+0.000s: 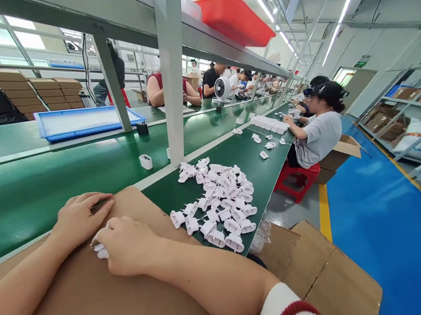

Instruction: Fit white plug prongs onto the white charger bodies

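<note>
My left hand lies on a brown cardboard sheet with its fingers curled over the far edge, touching the white part that the other hand holds. My right hand is closed around a small white plastic part, of which only the end shows at the fingertips. A heap of several white plastic plug parts lies on the green table just right of my hands.
A green conveyor belt runs along the far side, with a single white part on it. A blue tray lies beyond. A grey post stands ahead. A seated person works further down. Open cardboard boxes stand at my right.
</note>
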### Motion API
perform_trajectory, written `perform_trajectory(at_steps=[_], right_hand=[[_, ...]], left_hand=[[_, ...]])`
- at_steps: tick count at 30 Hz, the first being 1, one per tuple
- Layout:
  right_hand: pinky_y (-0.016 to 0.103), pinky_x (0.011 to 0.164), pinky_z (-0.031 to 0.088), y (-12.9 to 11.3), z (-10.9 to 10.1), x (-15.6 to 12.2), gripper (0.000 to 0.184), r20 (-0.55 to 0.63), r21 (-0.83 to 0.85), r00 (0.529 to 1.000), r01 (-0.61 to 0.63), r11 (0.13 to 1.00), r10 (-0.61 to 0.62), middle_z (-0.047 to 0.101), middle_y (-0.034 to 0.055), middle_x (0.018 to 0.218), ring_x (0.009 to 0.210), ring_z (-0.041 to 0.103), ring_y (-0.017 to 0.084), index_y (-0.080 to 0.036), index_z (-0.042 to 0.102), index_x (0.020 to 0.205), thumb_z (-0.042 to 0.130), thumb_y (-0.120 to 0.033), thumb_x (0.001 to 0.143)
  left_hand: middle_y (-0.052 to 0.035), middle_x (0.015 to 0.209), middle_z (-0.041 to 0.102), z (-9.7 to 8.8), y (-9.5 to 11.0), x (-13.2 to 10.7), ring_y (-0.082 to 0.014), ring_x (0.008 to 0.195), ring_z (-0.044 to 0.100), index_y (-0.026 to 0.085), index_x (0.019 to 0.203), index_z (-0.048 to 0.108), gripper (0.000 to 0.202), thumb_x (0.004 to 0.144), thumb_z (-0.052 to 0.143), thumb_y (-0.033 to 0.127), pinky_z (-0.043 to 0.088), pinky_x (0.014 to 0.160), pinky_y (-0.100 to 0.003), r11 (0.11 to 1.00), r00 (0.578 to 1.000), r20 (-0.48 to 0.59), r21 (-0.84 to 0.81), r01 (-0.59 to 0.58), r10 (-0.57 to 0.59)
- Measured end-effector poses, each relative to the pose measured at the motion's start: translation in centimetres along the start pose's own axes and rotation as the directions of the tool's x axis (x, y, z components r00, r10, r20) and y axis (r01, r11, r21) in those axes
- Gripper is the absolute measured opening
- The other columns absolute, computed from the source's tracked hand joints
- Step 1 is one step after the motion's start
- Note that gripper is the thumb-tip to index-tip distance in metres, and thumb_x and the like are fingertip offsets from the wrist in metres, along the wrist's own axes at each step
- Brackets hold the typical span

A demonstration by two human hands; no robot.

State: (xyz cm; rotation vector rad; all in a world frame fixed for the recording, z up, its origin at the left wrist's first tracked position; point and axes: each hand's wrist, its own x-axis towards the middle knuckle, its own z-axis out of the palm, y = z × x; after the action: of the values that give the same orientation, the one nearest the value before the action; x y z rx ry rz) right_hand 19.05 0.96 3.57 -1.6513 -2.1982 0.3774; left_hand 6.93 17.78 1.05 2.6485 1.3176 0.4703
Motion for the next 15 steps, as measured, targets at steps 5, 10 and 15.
perform_trajectory(at_steps=[5, 10, 15], right_hand=[[0.033, 0.076, 0.056, 0.3, -0.4, 0.4, 0.022, 0.016, -0.032, 0.999, 0.03, 0.999, -0.03, 0.065, 0.0117, 0.12, 0.107, 0.065, 0.028, -0.019, 0.061, 0.107, 0.054, -0.029, 0.088], [0.033, 0.075, 0.056, 0.7, -0.7, 1.2, 0.023, 0.038, 0.002, 0.998, 0.041, 0.999, -0.041, 0.068, 0.0086, 0.123, 0.107, 0.067, 0.026, -0.024, 0.066, 0.106, 0.053, -0.033, 0.091], [0.032, 0.076, 0.057, 1.2, -1.0, 2.1, 0.016, 0.057, 0.007, 0.992, 0.116, 0.993, -0.117, 0.074, 0.008, 0.111, 0.109, 0.068, 0.024, -0.025, 0.067, 0.093, 0.052, -0.029, 0.089]], left_hand=[[-0.0054, 0.13, 0.069, 0.0, -0.2, 0.2, -0.0325, 0.13, 0.054, 0.029, 0.113, 0.073, 0.051, 0.086, 0.043, 0.059, 0.04, 0.115, -0.049, 0.999, 0.999, -0.024, 0.033, 0.022, -0.021], [-0.0015, 0.128, 0.069, 0.2, -0.6, 0.6, -0.03, 0.13, 0.055, 0.033, 0.111, 0.071, 0.054, 0.085, 0.036, 0.066, 0.042, 0.115, -0.045, 0.998, 0.999, -0.027, 0.06, 0.024, -0.022], [-0.008, 0.131, 0.068, 0.2, -1.4, 1.3, -0.0342, 0.129, 0.056, 0.029, 0.113, 0.071, 0.06, 0.087, 0.032, 0.068, 0.042, 0.114, -0.049, 0.994, 1.0, 0.003, 0.111, -0.012, 0.012]])
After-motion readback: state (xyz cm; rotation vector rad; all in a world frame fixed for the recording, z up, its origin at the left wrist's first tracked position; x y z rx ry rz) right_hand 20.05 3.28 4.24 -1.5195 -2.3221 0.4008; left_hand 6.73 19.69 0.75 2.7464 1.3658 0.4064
